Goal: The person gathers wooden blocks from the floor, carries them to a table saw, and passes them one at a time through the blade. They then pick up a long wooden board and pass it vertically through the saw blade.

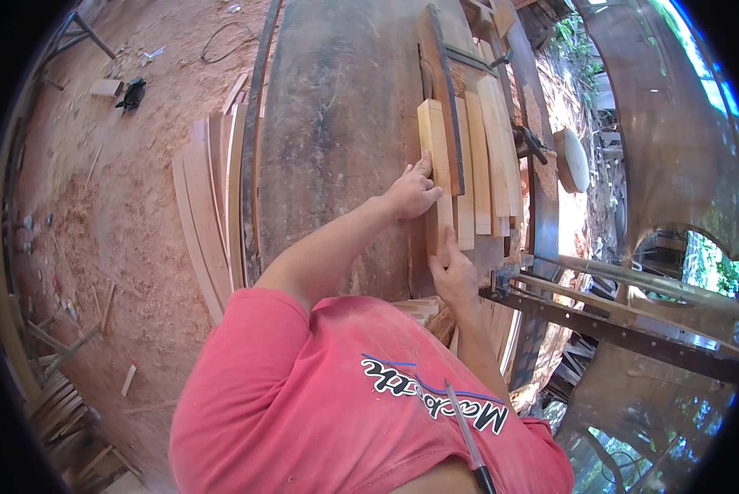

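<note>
Block (432, 140), 12 o'clock, against fence (445, 90). Left hand (413, 195) flat on its side, right hand (456, 276) at its end, neither gripping. I judge feeding step; needs steady pressure.

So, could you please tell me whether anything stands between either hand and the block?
Nothing visible does: the left hand presses the block and the right hand touches its near end.

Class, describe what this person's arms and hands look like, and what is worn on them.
Both arms are bare below the short sleeves of a coral-red T-shirt with white, black-edged lettering. The left hand and right hand are bare too: no gloves, and no watch or ring shows.
</note>
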Demonstrator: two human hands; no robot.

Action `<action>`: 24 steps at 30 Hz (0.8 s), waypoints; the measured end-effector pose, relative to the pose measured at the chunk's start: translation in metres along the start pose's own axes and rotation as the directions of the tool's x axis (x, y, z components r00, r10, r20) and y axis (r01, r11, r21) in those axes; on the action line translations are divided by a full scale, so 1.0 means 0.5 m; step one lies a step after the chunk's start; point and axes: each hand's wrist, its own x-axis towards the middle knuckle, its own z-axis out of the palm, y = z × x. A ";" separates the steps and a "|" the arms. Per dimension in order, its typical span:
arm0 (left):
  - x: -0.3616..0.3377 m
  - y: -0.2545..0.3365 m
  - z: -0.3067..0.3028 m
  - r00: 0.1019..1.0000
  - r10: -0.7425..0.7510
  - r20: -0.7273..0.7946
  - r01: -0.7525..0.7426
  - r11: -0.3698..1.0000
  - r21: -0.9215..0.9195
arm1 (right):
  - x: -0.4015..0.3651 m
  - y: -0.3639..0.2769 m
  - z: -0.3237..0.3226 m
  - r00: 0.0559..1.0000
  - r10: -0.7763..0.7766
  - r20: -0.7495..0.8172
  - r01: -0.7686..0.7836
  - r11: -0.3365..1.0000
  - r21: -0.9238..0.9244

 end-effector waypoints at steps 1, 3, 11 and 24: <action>0.002 0.000 -0.004 1.000 0.010 -0.008 -0.010 1.000 -0.019 | 0.000 -0.010 -0.019 1.000 0.009 0.009 -0.009 1.000 -0.017; 0.008 0.004 -0.015 1.000 0.018 -0.021 -0.019 0.999 -0.042 | 0.002 -0.026 -0.057 1.000 0.016 0.020 -0.015 0.999 -0.039; 0.047 0.062 -0.080 0.995 0.095 -0.026 -0.097 0.987 -0.131 | 0.049 -0.089 -0.209 0.966 -0.128 -0.226 0.128 0.992 -0.014; 0.117 0.089 -0.105 0.984 0.109 -0.138 -0.135 0.971 -0.195 | 0.205 -0.173 -0.355 0.911 -0.117 -0.395 0.141 0.989 0.033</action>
